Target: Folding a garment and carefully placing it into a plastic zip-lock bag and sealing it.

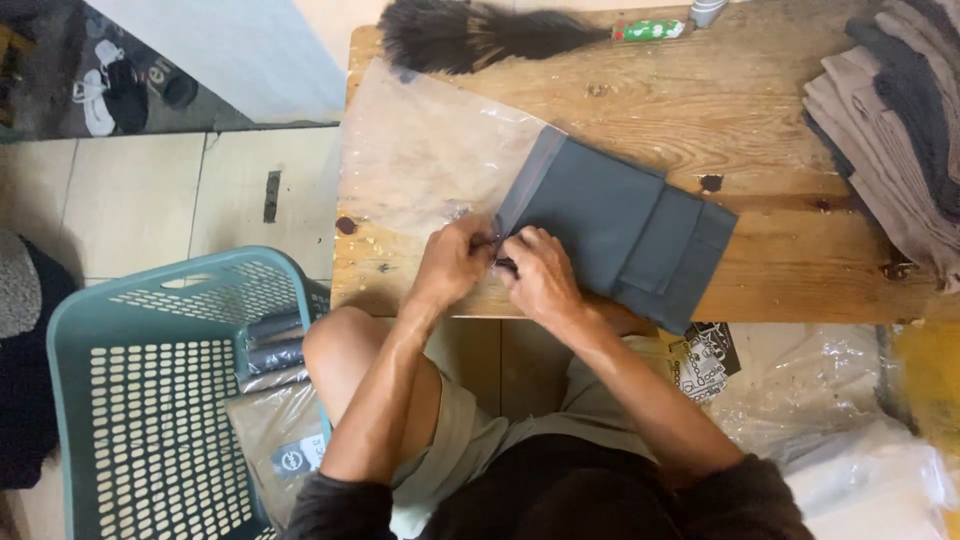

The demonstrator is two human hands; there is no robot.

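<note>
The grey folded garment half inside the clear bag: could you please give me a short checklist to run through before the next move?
1. Garment folded flat: ok, its layers lie neatly on the table.
2. Garment inside the bag: not ok, only its left end sits at the bag's mouth; most of it lies outside.
3. Both hands at the bag's mouth: ok, left hand and right hand meet at the garment's near left corner.
4. Grip on the bag's edge: cannot tell, the fingers hide it.
5. Bag flat: ok, it lies spread toward the brush.
6. Basket close by: ok, beside the left knee, with packed bags in it.
</note>
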